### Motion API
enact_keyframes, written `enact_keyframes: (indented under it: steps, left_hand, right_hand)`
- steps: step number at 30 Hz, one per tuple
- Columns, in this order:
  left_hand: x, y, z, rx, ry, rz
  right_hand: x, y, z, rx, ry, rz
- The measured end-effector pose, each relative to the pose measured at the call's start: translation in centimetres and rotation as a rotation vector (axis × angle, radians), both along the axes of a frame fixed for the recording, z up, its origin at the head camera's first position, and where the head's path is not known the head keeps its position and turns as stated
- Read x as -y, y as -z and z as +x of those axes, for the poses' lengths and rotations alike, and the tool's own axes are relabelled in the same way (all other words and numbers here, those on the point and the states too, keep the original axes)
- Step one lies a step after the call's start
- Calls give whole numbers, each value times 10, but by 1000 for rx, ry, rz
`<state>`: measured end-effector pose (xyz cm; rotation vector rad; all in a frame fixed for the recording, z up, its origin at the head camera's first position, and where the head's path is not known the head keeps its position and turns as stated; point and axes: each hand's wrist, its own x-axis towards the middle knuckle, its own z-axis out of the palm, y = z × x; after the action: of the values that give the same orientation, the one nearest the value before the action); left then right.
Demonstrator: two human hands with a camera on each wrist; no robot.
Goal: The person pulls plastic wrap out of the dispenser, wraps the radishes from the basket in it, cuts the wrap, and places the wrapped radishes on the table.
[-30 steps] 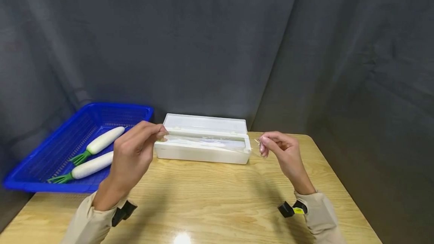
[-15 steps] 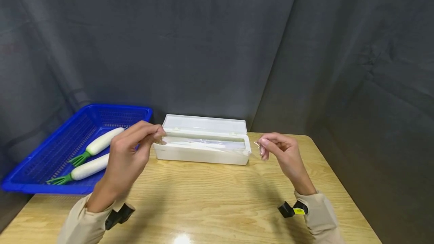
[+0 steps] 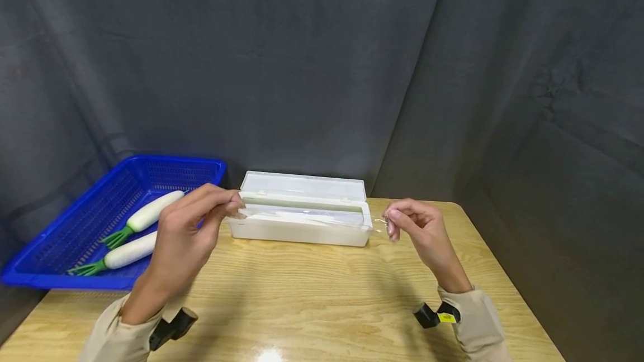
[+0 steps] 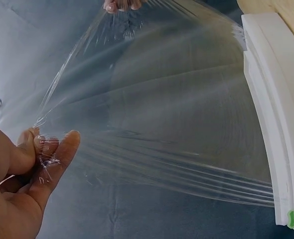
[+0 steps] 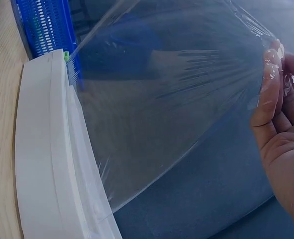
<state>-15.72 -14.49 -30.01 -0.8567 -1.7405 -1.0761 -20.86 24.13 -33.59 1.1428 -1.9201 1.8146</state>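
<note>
A sheet of clear cling film [image 4: 177,104] stretches from a white cling film dispenser box [image 3: 297,230] toward both my hands. My left hand [image 3: 188,233] pinches one corner of the film between thumb and fingers, with the film bunched at the fingertips in the left wrist view. The opposite corner is pinched by my right hand [image 3: 420,233], creased into gathers at the fingers in the right wrist view. The box stands on the table with its lid [image 3: 304,185] raised at the back. Between hands and box the film looks taut, fanning into folds.
To the left, a blue plastic basket [image 3: 65,214] holds two white radishes [image 3: 153,210] with green tops. Behind the wooden table [image 3: 302,295] hangs a dark grey curtain [image 3: 302,71], which also runs down the right side. A green piece [image 4: 291,219] sits at the box's end.
My left hand has drifted slightly left and down, while the right hand has lowered only a little. Both keep their pinch on the film.
</note>
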Motion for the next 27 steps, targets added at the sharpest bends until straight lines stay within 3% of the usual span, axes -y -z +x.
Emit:
enact_keyframes:
  steps: [6,9,13,17,22,27]
  left_hand:
    - [4,1,2,24,41,2]
    - [6,2,2,45,96,-11]
    - [9,5,1,108,207,-70]
    - [12,8,0,237,312,-206]
    - [16,12,-1,398,428,-374]
    - [21,23,-5,659,601,-495]
  right_hand:
    - [0,-1,2,8,-50,14]
    - [-2,-1,4,53,-93,53]
    - [-5,2,3,129,-208,175]
    - [-8,5,0,183,-361,293]
    - [-10,9,-5,219,-512,357]
    - [-10,16,-7,274,-638,435]
